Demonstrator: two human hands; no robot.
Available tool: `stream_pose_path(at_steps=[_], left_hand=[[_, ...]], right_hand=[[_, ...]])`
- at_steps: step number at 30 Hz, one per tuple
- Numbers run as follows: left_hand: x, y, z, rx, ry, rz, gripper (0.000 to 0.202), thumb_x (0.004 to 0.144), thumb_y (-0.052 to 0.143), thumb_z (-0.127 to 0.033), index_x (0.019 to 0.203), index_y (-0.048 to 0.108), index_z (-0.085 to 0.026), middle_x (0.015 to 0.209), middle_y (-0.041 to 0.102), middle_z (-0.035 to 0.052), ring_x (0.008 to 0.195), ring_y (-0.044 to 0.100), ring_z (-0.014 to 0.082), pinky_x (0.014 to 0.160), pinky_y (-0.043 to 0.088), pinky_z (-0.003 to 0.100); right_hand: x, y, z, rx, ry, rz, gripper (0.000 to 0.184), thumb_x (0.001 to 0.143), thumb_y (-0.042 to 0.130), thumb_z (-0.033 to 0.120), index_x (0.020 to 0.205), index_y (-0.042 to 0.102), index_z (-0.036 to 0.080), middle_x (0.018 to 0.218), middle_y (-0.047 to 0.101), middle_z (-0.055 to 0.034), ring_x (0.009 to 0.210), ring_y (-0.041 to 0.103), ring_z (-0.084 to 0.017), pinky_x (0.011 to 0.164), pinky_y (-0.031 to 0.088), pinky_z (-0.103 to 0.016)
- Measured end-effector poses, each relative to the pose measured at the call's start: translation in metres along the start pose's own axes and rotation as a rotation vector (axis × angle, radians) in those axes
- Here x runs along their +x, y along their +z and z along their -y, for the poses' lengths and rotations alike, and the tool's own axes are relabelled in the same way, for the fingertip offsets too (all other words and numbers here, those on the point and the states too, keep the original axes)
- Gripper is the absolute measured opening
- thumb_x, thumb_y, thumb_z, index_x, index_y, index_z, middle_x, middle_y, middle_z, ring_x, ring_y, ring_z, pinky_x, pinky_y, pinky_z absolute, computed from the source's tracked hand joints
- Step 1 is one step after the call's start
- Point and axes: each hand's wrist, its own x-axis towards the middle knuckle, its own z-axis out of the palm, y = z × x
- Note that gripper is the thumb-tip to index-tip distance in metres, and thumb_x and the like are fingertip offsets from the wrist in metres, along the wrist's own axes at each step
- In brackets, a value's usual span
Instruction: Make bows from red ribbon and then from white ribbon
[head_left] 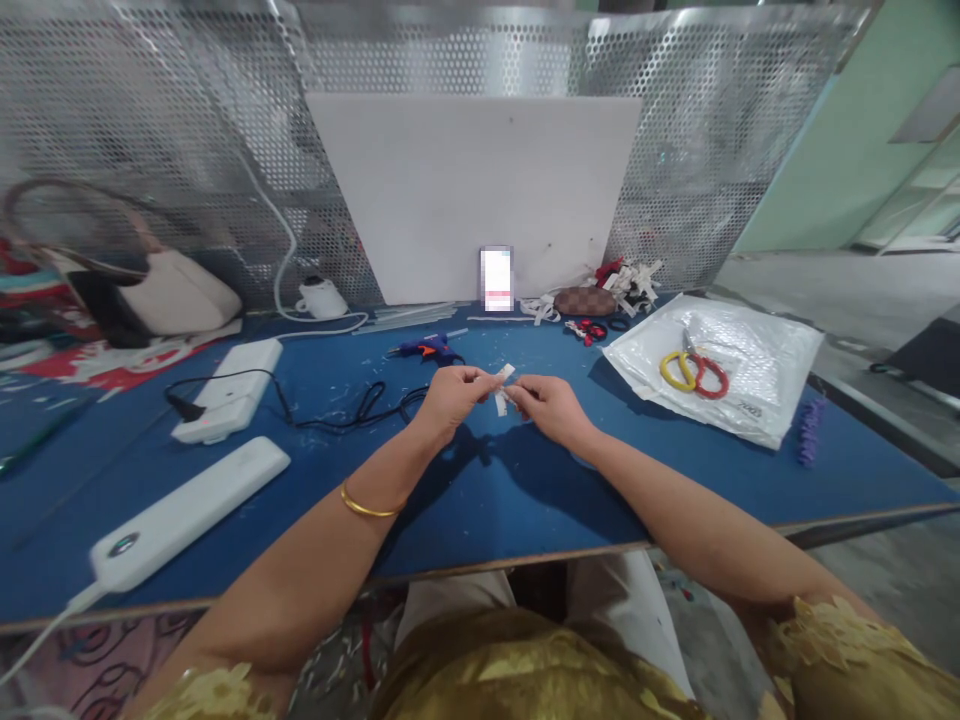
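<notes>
Over the middle of the blue table, my left hand (455, 393) and my right hand (550, 402) meet at a small white ribbon-like strip (503, 398). The thumb and fingertips of my left hand pinch it from the left. From the right, my right hand grips it in a closed pinch. The strip looks folded or crossed, one end pointing up and another down; its exact shape is too small to make out. Just beyond my left hand lies a blue glue gun (427, 347) with an orange trigger.
A lit phone (497, 279) leans on a white board (487, 190). Scissors (694, 372) lie on a white packet (720, 330) at right. A power strip (229, 390), a black cord (337, 424) and a white device (187, 512) occupy the left; a handbag (161, 290) stands behind.
</notes>
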Motion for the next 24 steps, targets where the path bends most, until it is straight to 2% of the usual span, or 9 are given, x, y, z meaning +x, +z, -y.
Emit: stream_pose_path(at_steps=[4,9,11,13,16,20,24], left_hand=[[-0.001,-0.001,-0.002,0.052,0.062,0.011,0.029,0.063,0.071,-0.041,0.058,0.064,-0.014,0.053,0.054,-0.0013,0.053,0.043,0.0093,0.053,0.03,0.023],[-0.004,0.004,-0.003,-0.083,0.02,0.072,0.028,0.06,0.075,-0.039,0.071,0.068,-0.013,0.063,0.062,0.0009,0.06,0.052,0.0115,0.059,0.038,0.023],[-0.005,0.006,-0.004,-0.111,0.023,0.035,0.03,0.057,0.077,-0.037,0.073,0.069,-0.013,0.064,0.063,0.0012,0.06,0.052,0.0116,0.059,0.039,0.022],[-0.007,0.007,-0.005,-0.09,0.052,-0.032,0.029,0.057,0.077,-0.036,0.072,0.069,-0.013,0.062,0.063,0.0012,0.058,0.051,0.0113,0.056,0.038,0.022],[-0.007,0.007,-0.004,-0.013,0.104,-0.104,0.027,0.06,0.074,-0.037,0.072,0.07,-0.013,0.062,0.064,0.0018,0.056,0.051,0.0113,0.053,0.036,0.022],[-0.008,0.007,-0.002,0.089,0.139,-0.134,0.025,0.064,0.072,-0.037,0.072,0.071,-0.013,0.062,0.064,0.0022,0.054,0.05,0.0112,0.051,0.034,0.022],[-0.009,0.009,-0.001,0.126,0.162,-0.123,0.024,0.065,0.07,-0.037,0.071,0.07,-0.014,0.058,0.062,0.0009,0.052,0.049,0.0107,0.05,0.034,0.022]], right_hand=[[0.0,0.003,-0.002,0.226,0.123,0.075,0.038,0.082,0.054,0.048,0.062,0.057,0.017,0.053,0.056,0.0001,0.047,0.053,-0.011,0.049,0.038,-0.022],[0.0,0.01,-0.007,0.382,0.139,0.124,0.033,0.078,0.057,0.044,0.061,0.056,0.016,0.054,0.056,-0.0003,0.049,0.052,-0.012,0.053,0.043,-0.025],[0.001,0.009,-0.008,0.338,0.087,0.078,0.026,0.077,0.059,0.04,0.067,0.061,0.016,0.063,0.06,-0.0012,0.059,0.055,-0.013,0.061,0.043,-0.026],[0.002,0.006,-0.006,0.304,0.041,-0.026,0.018,0.074,0.064,0.036,0.075,0.065,0.018,0.074,0.064,-0.0014,0.07,0.056,-0.014,0.068,0.042,-0.027],[0.002,0.002,0.0,0.418,0.063,-0.168,0.016,0.069,0.068,0.033,0.074,0.065,0.018,0.073,0.063,-0.0001,0.069,0.053,-0.014,0.068,0.041,-0.027],[0.001,-0.001,0.006,0.68,0.147,-0.17,0.016,0.067,0.07,0.032,0.071,0.065,0.018,0.069,0.062,0.0005,0.068,0.052,-0.013,0.069,0.039,-0.027],[0.002,-0.002,0.004,0.837,0.275,-0.155,0.019,0.063,0.074,0.034,0.07,0.067,0.017,0.07,0.062,-0.0002,0.07,0.053,-0.013,0.071,0.039,-0.027]])
